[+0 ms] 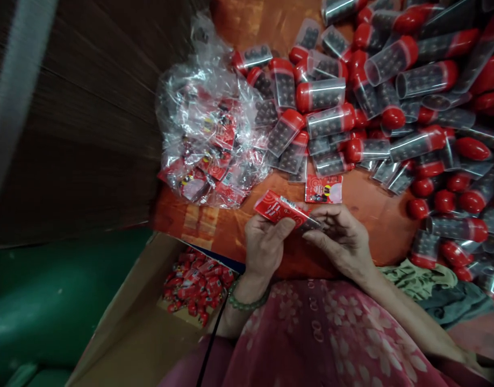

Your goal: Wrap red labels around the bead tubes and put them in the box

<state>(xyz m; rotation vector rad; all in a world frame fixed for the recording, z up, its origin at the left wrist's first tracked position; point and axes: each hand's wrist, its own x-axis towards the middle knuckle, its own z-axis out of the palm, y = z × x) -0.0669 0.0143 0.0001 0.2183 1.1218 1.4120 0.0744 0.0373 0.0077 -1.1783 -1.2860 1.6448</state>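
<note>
Low over the front of the orange table, my left hand (266, 248) grips a red printed sleeve (277, 208), with the thumb on top. Out of the sleeve's right end shows a clear tube (312, 223) with dark beads in it. The fingers of my right hand (345, 242) close round that tube end; whether its red cap sits inside the sleeve is hidden. Just beyond my hands lies a flat red label (323, 189) with a cartoon print. Similar red labels fill a crumpled clear plastic bag (214, 134) to the left.
Many clear tubes with red caps and dark beads (325, 95) are heaped across the back and right of the table (247, 16). Below left, a cardboard box (121, 317) holds a pile of red-wrapped pieces (198, 285). Green cloth (422, 277) lies at the right edge.
</note>
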